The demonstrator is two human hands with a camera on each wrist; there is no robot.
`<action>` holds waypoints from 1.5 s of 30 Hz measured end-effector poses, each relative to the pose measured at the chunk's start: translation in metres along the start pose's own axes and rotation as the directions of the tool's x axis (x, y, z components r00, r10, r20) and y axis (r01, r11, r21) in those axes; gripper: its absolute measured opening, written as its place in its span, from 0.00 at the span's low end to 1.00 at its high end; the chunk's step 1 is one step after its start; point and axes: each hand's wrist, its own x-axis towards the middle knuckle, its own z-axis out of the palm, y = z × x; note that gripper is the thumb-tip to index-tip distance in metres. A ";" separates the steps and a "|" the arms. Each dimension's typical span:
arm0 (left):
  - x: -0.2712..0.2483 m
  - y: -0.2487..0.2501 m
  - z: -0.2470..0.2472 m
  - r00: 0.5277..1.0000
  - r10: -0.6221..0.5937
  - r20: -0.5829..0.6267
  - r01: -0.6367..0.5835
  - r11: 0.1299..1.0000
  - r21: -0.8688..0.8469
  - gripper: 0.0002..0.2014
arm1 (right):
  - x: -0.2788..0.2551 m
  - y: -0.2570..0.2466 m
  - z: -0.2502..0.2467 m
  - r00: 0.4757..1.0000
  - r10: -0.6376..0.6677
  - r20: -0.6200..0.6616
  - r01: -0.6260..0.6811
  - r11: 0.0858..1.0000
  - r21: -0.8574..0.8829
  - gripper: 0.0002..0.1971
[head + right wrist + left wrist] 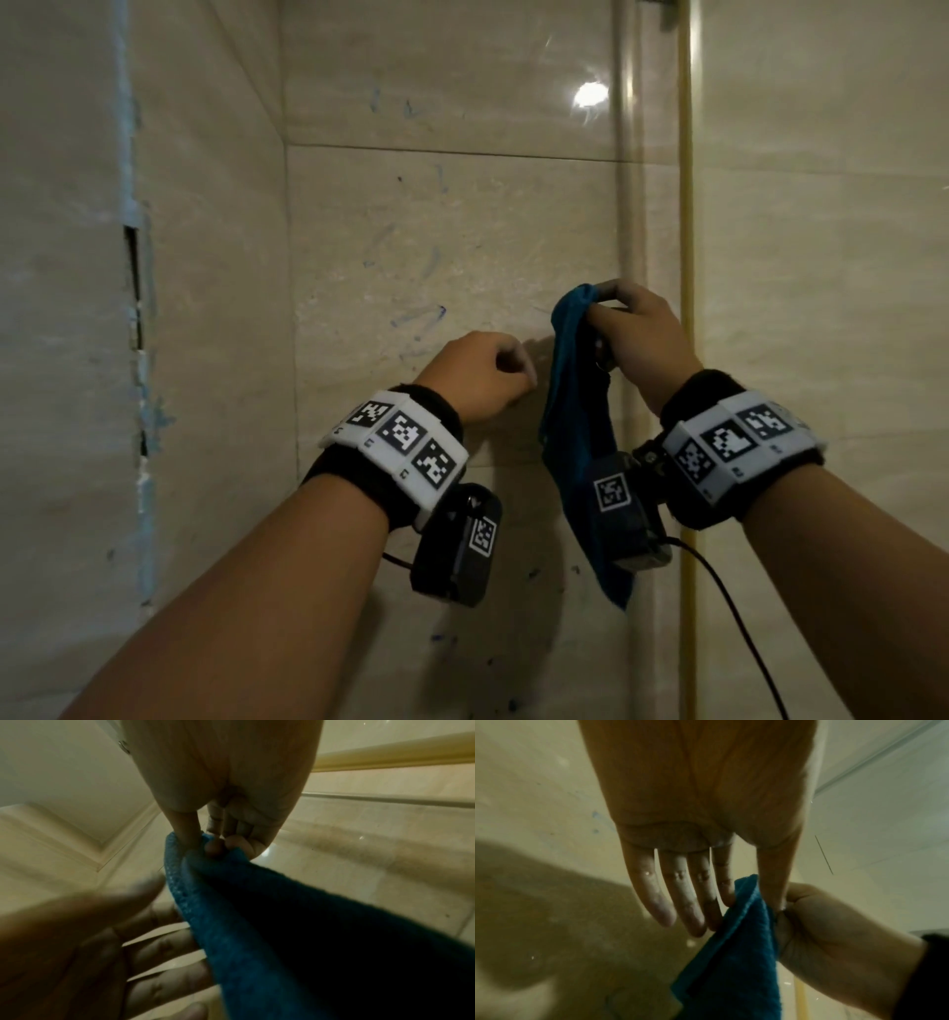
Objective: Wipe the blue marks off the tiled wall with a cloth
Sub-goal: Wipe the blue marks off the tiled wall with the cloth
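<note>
The blue cloth point(575, 411) is being pinched at its top corner by the right hand point(637, 339), hanging loose just in front of the tiled wall point(462, 231), while the left hand point(482, 375) is being held beside it with fingers nearly straight, gripping nothing. Blue marks point(421, 318) are being left untouched up and left of the hands, with more near the wall's lower edge. The cloth is probably best being bunched into a firm pad and pressed flat before rubbing.
</note>
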 end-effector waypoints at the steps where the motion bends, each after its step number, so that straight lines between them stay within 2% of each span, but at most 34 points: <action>1: 0.000 0.002 -0.001 1.000 -0.019 0.018 0.020 0.998 -0.064 0.03 | 0.000 0.000 0.000 1.000 0.009 0.001 -0.009 1.000 0.000 0.04; 2: -0.001 0.005 -0.001 0.999 -0.032 0.037 0.036 0.992 -0.125 0.04 | 0.001 0.001 0.001 1.000 0.018 0.005 -0.018 1.000 0.005 0.04; 4: -0.002 0.009 -0.001 0.992 -0.074 0.100 0.094 0.973 -0.209 0.13 | 0.002 0.001 0.005 0.999 0.037 0.024 -0.037 0.999 0.029 0.04; 5: -0.002 0.010 0.000 0.990 -0.082 0.113 0.104 0.972 -0.211 0.15 | 0.002 0.000 0.008 0.998 0.048 0.032 -0.050 0.998 0.050 0.04; 9: -0.002 0.002 -0.004 0.995 -0.090 0.037 0.095 0.976 -0.198 0.08 | 0.004 -0.001 0.011 0.996 0.083 0.035 -0.086 0.993 0.086 0.03; 12: -0.001 -0.001 -0.011 0.994 -0.104 -0.018 0.098 0.977 -0.189 0.04 | 0.004 0.001 0.006 0.996 0.091 0.019 -0.090 0.995 -0.040 0.03; 16: 0.001 0.001 -0.018 0.990 -0.124 -0.075 0.107 0.974 -0.197 0.03 | 0.003 0.005 0.000 0.984 0.161 0.072 -0.146 0.973 -0.178 0.09; 21: 0.000 -0.001 -0.016 0.984 -0.143 -0.110 0.114 0.966 -0.232 0.04 | -0.002 0.001 0.001 0.942 0.272 0.197 -0.239 0.955 -0.177 0.18; 25: -0.001 0.001 -0.015 0.967 -0.158 -0.197 0.088 0.941 -0.326 0.05 | -0.009 -0.016 0.003 0.892 0.245 0.380 -0.232 0.969 -0.080 0.15; 27: 0.000 0.003 -0.015 0.956 -0.162 -0.245 0.066 0.932 -0.357 0.06 | -0.013 -0.021 0.006 0.876 0.221 0.429 -0.183 0.975 -0.129 0.16; 32: 0.001 0.007 -0.019 0.949 -0.140 -0.282 0.015 0.915 -0.404 0.05 | -0.015 -0.020 0.014 0.931 0.089 0.354 0.007 0.965 -0.262 0.18; 34: 0.000 0.007 -0.019 0.953 -0.142 -0.267 0.016 0.905 -0.424 0.04 | -0.012 -0.019 0.016 0.944 0.064 0.323 0.032 0.958 -0.284 0.16; 40: -0.006 0.005 -0.014 0.937 -0.017 -0.349 -0.114 0.929 -0.352 0.08 | -0.007 -0.026 0.011 0.961 0.091 0.263 -0.062 0.991 -0.115 0.11; 45: -0.009 0.006 -0.006 0.963 0.042 -0.266 -0.137 0.927 -0.348 0.21 | -0.001 -0.036 0.009 0.969 0.122 0.214 -0.107 0.991 -0.081 0.12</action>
